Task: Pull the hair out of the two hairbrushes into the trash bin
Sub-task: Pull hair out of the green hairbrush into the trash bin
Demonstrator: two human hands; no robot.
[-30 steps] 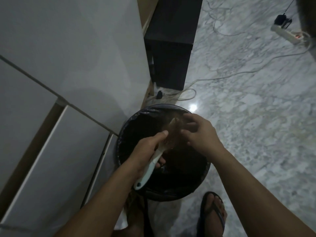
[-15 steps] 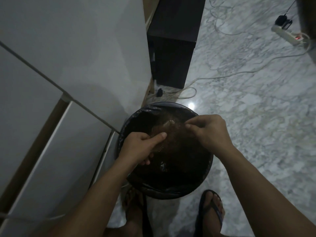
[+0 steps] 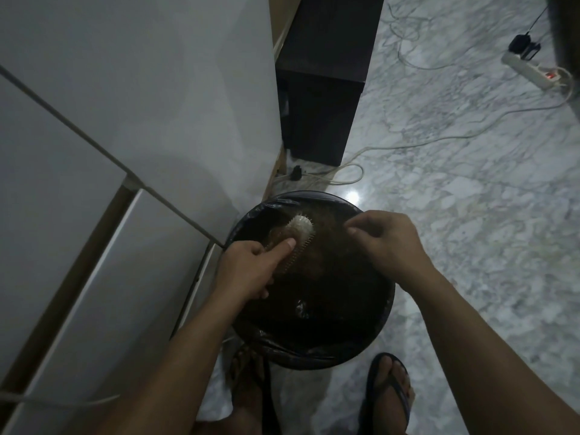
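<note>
1. Your left hand point(image 3: 248, 268) holds the hairbrush point(image 3: 298, 237) over the trash bin point(image 3: 370, 346), thumb laid along its back.
2. Your right hand point(image 3: 383, 240) hovers beside it over the bin, its grip narrow, fingertips pinching brownish hair point(image 3: 329, 227) stretched from the bristles.

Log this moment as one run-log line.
left hand: grips hairbrush | right hand: fingers pinched, strands too faint to confirm | both over trash bin | hair pulling underway
</note>
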